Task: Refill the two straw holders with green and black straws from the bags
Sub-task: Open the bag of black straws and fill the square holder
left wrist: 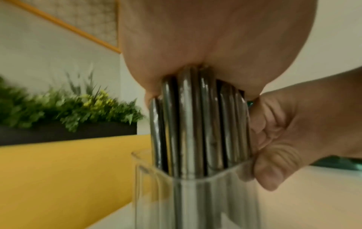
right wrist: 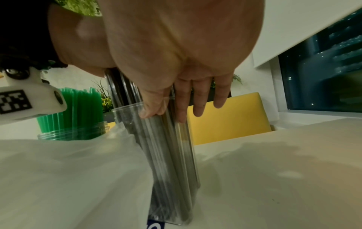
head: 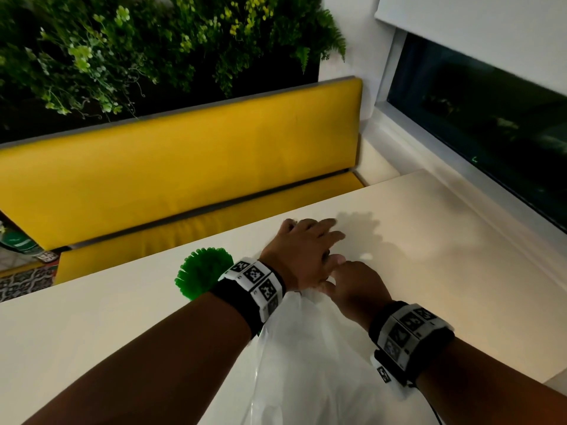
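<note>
The fingers [right wrist: 197, 99] of the right hand [head: 352, 286] hang straight down the outside of the clear square plastic straw holder [right wrist: 176, 147], steadying it so it does not tip. The left hand [head: 303, 256] lies flat on top of the bundle of glossy black plastic straws [left wrist: 197, 120], palm down and fingers spread, apparently pressing them down into that holder. The bundle stands upright, its lower ends already inside. At 9 o'clock from the hands stands the round clear jar [right wrist: 72, 133], already packed with green plastic straws [head: 202, 271]. A white plastic bag [head: 306, 363] lies slack on the cream table [head: 445, 240] at 6 o'clock, kept close for reaching. I judge 1 holder done and the other nearly filled.
</note>
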`<control>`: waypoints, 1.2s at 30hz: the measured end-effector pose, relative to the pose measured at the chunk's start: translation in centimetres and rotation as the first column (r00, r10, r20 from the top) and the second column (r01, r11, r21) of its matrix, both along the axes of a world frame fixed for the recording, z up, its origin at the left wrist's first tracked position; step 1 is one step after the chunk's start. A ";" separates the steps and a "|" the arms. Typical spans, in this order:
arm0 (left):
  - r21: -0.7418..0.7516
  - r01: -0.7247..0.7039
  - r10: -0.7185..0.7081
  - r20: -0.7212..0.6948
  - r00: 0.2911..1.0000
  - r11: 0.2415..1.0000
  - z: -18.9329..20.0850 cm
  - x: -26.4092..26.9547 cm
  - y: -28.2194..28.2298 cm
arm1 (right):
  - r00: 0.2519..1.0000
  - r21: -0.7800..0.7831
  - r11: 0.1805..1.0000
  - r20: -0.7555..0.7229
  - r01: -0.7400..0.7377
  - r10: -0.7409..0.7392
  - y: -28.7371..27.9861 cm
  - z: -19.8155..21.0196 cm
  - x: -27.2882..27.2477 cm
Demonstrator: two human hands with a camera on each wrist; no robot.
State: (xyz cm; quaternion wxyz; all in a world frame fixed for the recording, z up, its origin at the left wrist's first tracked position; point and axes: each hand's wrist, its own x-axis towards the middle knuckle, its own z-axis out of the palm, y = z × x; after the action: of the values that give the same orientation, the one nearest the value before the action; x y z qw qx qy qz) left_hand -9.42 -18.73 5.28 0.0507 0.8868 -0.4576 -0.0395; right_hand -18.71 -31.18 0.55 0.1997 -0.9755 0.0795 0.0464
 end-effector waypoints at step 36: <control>0.126 -0.096 0.098 -0.006 0.995 0.987 0.6 1.6 1.0 | 0.992 -0.014 0.998 0.108 -0.059 0.060 0.4 -0.3 0.5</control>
State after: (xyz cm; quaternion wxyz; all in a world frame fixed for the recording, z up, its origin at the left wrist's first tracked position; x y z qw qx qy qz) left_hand -7.81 -17.68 5.92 -0.0004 0.9092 -0.4102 -0.0710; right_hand -18.23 -30.74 0.21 0.1969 -0.9796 0.0396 -0.0014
